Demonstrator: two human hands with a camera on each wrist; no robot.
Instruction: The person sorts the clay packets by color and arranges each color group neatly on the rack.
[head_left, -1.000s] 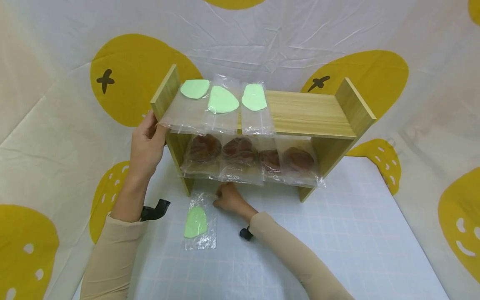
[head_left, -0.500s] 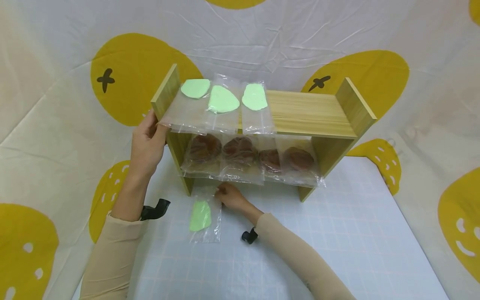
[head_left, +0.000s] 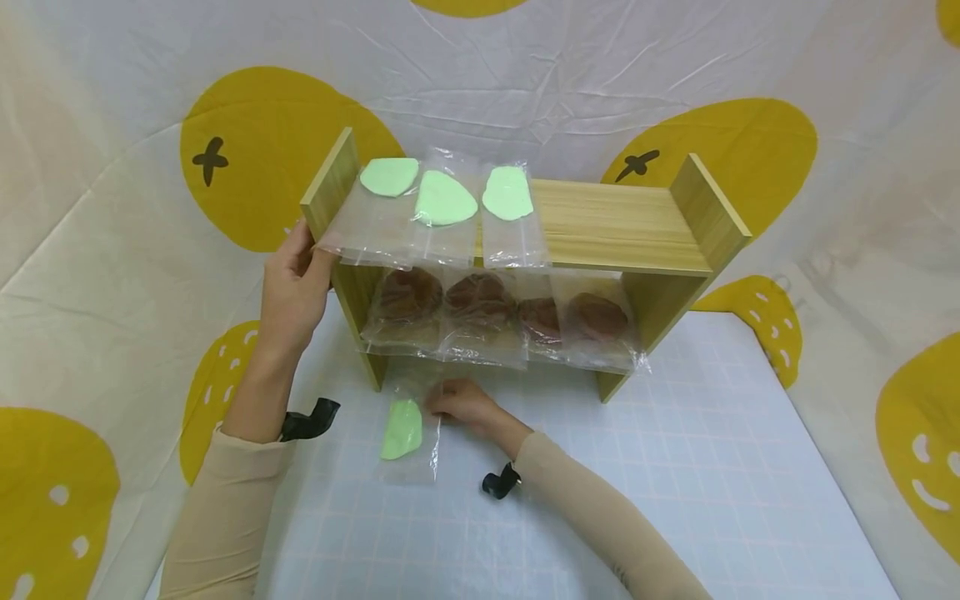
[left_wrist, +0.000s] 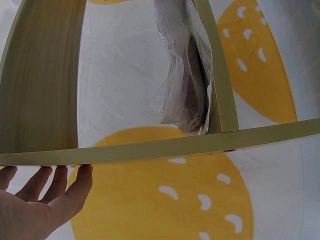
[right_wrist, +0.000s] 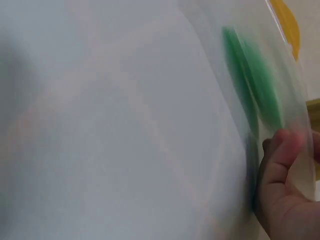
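In the head view my right hand [head_left: 467, 405] pinches the right edge of a clear plastic bag [head_left: 431, 467] holding a flat light-green piece [head_left: 402, 429]. The bag is in front of the shelf's left leg, over the table. In the right wrist view thumb and fingers hold the clear film, with the green piece [right_wrist: 255, 80] blurred beside them. My left hand [head_left: 295, 292] is at the outer side of the wooden shelf's left panel [head_left: 330, 185]. Its fingertips touch that panel in the left wrist view, where the fingers look extended.
Three bags with light-green pieces [head_left: 446, 198] lie on the top board [head_left: 615, 223], overhanging its front edge. Several bags with dark brown-red pieces [head_left: 480, 302] lie on the lower level, also overhanging. A pale checked cloth [head_left: 720, 467] covers the table; a patterned curtain [head_left: 525, 75] hangs behind.
The bag with the green piece has shifted slightly up and right with my right hand, which has since dropped a little down the bag's edge. My left hand stays at the panel.
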